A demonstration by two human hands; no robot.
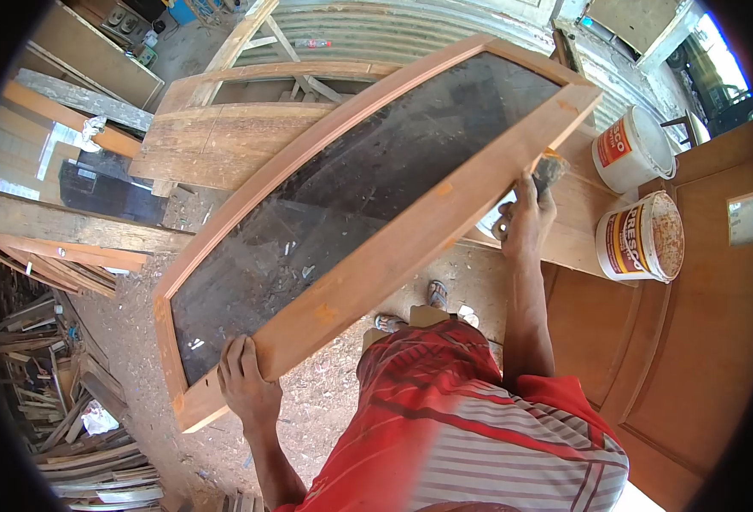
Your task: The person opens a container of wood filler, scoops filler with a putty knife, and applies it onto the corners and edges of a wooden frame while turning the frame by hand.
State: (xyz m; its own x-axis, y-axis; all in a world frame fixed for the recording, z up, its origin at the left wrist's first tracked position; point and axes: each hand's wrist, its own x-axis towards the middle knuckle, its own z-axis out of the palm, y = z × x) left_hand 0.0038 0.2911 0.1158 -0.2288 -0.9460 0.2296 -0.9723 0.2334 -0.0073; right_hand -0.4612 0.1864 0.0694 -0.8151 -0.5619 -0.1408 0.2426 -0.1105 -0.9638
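Observation:
A large wooden frame [376, 235] with dark glass [368, 171] inside is held up at a slant across the view, one long side curved and the other straight. My left hand [247, 384] grips the straight rail near its lower left end, fingers curled over the edge. Near the upper right end my right hand [528, 213] is closed beside the same rail. A small dark tool or block [550, 169] shows at its fingers; its lower part is hidden. Orange-brown patches mark the rail in several spots.
Two labelled buckets, one whitish [634, 152] and one stained [645, 237], stand on a wooden bench [577, 235] at right. Brown door panels [709, 324] lean beyond them. Curved boards [223, 141] lie behind the frame. Scrap wood [95, 461] is piled at lower left.

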